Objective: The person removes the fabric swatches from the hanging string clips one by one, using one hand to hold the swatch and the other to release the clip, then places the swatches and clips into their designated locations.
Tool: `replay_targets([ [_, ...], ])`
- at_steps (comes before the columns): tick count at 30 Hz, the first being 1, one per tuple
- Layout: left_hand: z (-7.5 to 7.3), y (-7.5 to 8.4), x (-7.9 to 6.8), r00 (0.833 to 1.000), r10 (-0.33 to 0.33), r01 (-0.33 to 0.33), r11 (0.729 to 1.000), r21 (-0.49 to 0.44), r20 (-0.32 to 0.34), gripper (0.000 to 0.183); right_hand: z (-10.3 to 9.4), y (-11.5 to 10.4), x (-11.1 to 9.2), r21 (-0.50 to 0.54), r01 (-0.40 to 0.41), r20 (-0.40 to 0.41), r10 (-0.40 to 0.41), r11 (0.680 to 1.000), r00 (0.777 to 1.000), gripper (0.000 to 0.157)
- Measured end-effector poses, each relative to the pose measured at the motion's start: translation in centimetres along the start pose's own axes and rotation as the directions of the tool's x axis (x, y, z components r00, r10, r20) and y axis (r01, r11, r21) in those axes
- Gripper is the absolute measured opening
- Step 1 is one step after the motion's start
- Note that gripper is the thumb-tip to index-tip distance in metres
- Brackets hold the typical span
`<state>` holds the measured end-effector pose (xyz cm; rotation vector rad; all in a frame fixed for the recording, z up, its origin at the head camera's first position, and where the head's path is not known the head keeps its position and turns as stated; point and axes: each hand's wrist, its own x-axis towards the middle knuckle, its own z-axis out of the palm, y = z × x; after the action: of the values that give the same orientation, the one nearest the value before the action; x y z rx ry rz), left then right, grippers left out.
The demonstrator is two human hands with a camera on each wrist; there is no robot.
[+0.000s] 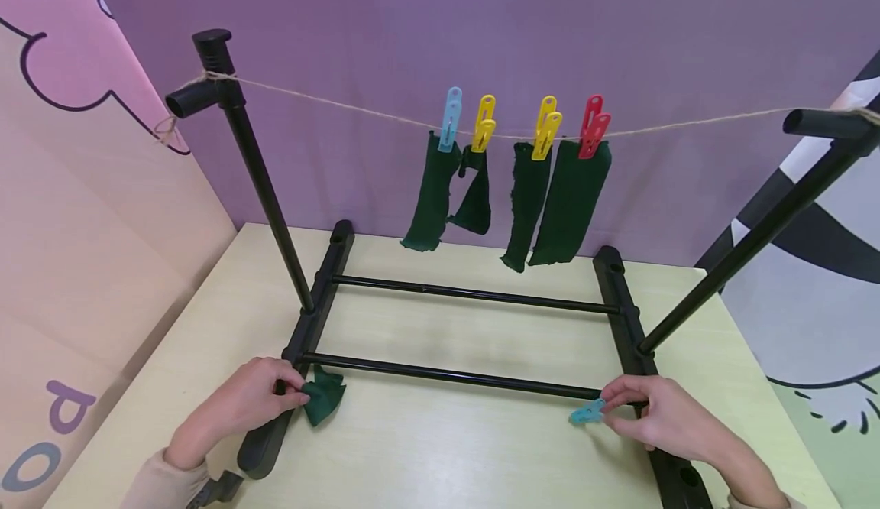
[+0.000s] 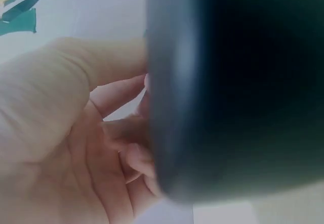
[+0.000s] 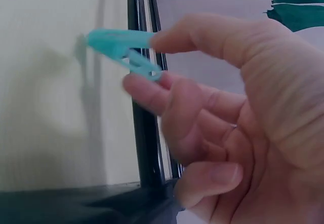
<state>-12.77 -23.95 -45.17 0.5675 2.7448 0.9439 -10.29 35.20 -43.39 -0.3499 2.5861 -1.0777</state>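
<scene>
My left hand (image 1: 250, 398) pinches a small dark green cloth (image 1: 323, 396) beside the rack's left foot. In the left wrist view a dark blurred shape hides the fingertips of that hand (image 2: 91, 127). Over by the right foot, my right hand (image 1: 663, 417) holds a light blue clothespin (image 1: 587, 413) between thumb and finger; the right wrist view shows the clothespin (image 3: 121, 46) gripped at its handle ends. Several green cloth pieces (image 1: 572, 203) hang from a string (image 1: 330, 102), fastened by a blue clothespin (image 1: 450, 119), two yellow clothespins (image 1: 547, 128) and a red clothespin (image 1: 594, 128).
A black rack stands on the pale table (image 1: 440, 455), with a left post (image 1: 268, 196), a right post (image 1: 749, 241) and two low crossbars (image 1: 454, 375). The string runs between the post tops. Behind is a purple backdrop (image 1: 385, 27).
</scene>
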Motion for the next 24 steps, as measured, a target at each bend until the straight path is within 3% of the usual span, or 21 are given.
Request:
replay_targets([
  [4, 0.0, 0.2, 0.1, 1.0, -0.011, 0.011, 1.0, 0.014, 0.002, 0.015, -0.3, 0.6, -0.3, -0.002, -0.038, 0.054, 0.038, 0.999, 0.998, 0.028],
  [12, -0.2, 0.2, 0.0, 0.998, -0.059, 0.059, 0.998, -0.011, 0.026, 0.005, -1.1, 1.5, -0.8, 0.046, -0.125, 0.132, 0.118, 0.991, 0.984, 0.026],
  [24, -0.3, 0.4, -0.1, 0.997, -0.078, 0.079, 0.997, -0.027, 0.029, 0.008, -0.8, 1.5, -0.7, -0.049, -0.247, 0.114, 0.251, 0.968, 0.961, 0.024],
])
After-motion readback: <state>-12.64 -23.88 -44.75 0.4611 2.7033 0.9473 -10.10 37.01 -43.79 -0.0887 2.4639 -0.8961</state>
